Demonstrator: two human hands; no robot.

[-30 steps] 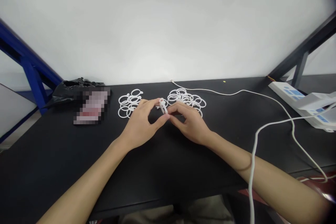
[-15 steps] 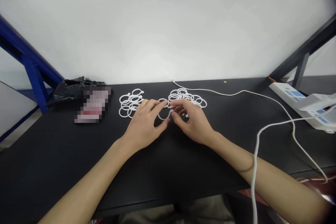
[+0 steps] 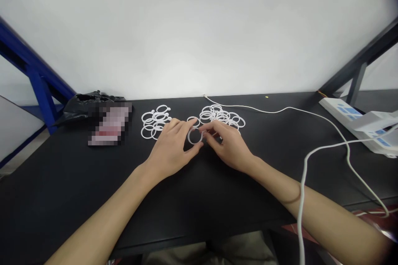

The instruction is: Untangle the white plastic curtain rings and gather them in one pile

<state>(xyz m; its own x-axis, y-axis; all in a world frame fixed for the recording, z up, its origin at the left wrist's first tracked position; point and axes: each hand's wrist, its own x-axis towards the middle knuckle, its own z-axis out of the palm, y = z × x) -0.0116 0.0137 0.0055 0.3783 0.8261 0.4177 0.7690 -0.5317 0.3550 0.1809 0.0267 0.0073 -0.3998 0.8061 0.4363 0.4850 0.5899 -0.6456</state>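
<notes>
"So, what is the left hand (image 3: 169, 145) doing?"

"Its thumb and forefinger are parted in a wide curve, with a white ring (image 3: 188, 138) in the gap between them. Whether they press on it, I cannot tell."

"And the right hand (image 3: 228, 145)?"

"Half curled, thumb and forefinger tips close together at the ring's right edge. The fingers hide that spot, so I cannot tell whether they are pinching it."

"Where is the ring exactly?"

"Between the two hands, over the middle of the black worktop (image 3: 199, 198), its round face tilted toward the near side. A second ring (image 3: 193, 117) shows just beyond it, on the far side, by the left forefinger."

"Any others?"

"Two clusters. The left pile (image 3: 155, 122) sits just beyond the left hand's knuckles, partly covered by them; the right pile (image 3: 220, 115) lies at the far side of the right hand, its rings overlapping."
</notes>
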